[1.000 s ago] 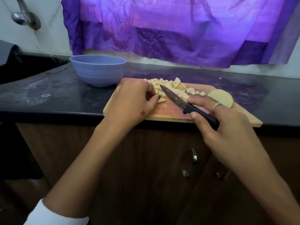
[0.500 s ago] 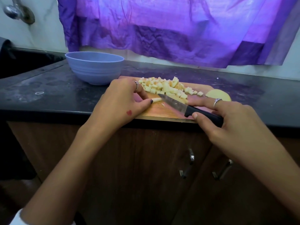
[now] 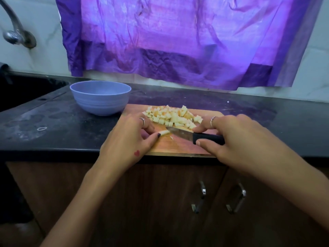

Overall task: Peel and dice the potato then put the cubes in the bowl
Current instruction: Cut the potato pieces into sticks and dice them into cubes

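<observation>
A wooden cutting board (image 3: pixel 178 147) lies at the counter's front edge. A pile of pale potato cubes (image 3: pixel 173 116) sits on its far half. My left hand (image 3: pixel 127 141) pinches a thin potato strip (image 3: pixel 164 133) against the board. My right hand (image 3: pixel 238 139) grips the black handle of a knife (image 3: pixel 194 136). The blade points left, its tip just right of the strip. An empty blue bowl (image 3: pixel 100 99) stands left of the board. The uncut potato piece is hidden behind my right hand.
A black counter (image 3: pixel 53 122) runs left to a dark sink (image 3: pixel 23 90) with a metal tap (image 3: pixel 16 32) above it. A purple cloth (image 3: pixel 178 41) hangs on the wall behind. A small ring (image 3: pixel 41 129) lies on the counter. Cabinet handles (image 3: pixel 201 196) sit below.
The view has tilted up. My left hand slid back along the strip, leaving its end exposed. The knife lowered toward the board near the strip, and my right hand now covers the potato piece.
</observation>
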A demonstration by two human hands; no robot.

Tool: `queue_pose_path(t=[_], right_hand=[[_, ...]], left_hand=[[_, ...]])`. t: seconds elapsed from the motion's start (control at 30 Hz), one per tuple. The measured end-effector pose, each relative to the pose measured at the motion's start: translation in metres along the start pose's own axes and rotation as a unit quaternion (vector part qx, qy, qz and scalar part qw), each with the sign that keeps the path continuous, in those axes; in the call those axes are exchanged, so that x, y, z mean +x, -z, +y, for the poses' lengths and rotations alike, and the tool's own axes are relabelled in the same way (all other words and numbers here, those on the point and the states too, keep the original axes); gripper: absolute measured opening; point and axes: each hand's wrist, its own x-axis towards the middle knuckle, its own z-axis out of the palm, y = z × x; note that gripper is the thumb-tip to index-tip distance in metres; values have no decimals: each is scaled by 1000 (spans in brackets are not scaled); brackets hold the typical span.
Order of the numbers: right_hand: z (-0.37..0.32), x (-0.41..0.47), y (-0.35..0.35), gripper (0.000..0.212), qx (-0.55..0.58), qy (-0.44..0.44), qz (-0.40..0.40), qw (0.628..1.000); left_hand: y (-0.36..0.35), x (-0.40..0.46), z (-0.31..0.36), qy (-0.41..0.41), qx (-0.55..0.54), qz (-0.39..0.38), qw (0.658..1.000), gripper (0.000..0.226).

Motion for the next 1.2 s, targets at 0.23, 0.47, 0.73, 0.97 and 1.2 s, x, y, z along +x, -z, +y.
queue_pose_path(t=[0.23,0.47,0.73,0.97,1.2], right_hand=[[10,4,-3,32,42,2,32,999],[10,1,-17,30,61,20,47,997],[9,9,-22,30,46,32,16,998],[7,4,-32,33,-78,91,38,992],[7,-8,-30,39,-19,41,75,996]], left_hand=[[-2,0,-4,-14,7,3,1000,6],[-1,0,-6,-16,0,5,1000,9],[-1,-1,-5,-19,-3,6,1000,14],[-1,-2,-5,-18,7,11,1000,17],[0,-2,-2,-12,-1,10,1000,19]])
